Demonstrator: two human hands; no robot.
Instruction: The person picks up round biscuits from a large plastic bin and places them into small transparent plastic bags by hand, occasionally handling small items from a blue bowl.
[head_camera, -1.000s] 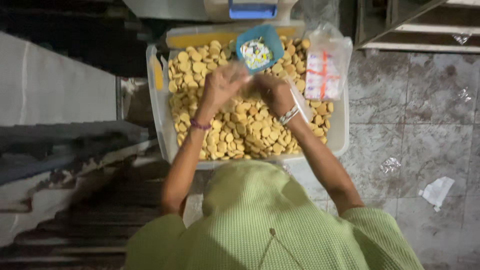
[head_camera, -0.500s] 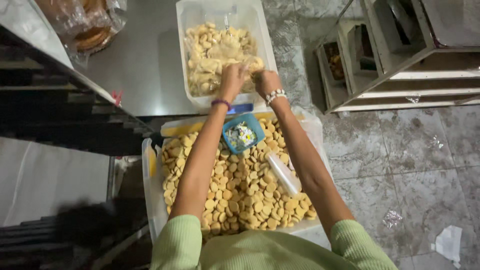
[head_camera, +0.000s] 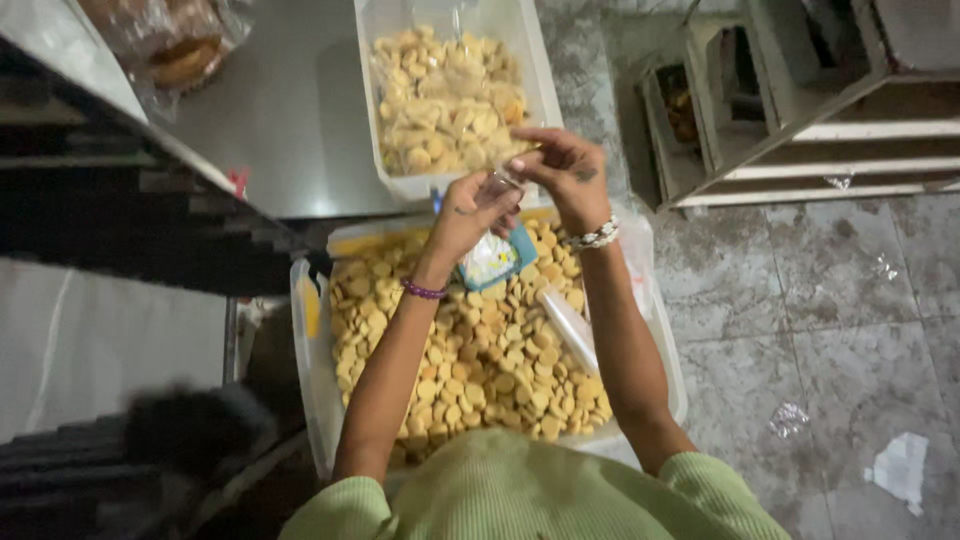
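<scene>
Both arms stretched fwd, bare from pushed-up pale green ribbed sleeves (head_camera: 520, 500). Left hand (head_camera: 468, 215) raised, fingers curled and pinched, purple bead band at wrist. Right hand (head_camera: 565, 172) just beside it, nearly touching, palm down, fingers bent and pinching; white bead bracelet at wrist.

One view only for you: a head cam looking almost straight down past the green sleeves (head_camera: 520, 495), near enough that both forearms fill the middle. The big tub of biscuits (head_camera: 480, 360) sits right below the lens, with its near edge at your chest. The smaller tub (head_camera: 445, 95) lies beyond it on the grey counter (head_camera: 290, 120), near the top edge. The tiled floor (head_camera: 820, 330) and wooden shelf (head_camera: 800, 110) run down the right side, and dark steps take the left. No second view, so nothing overlaps.
</scene>
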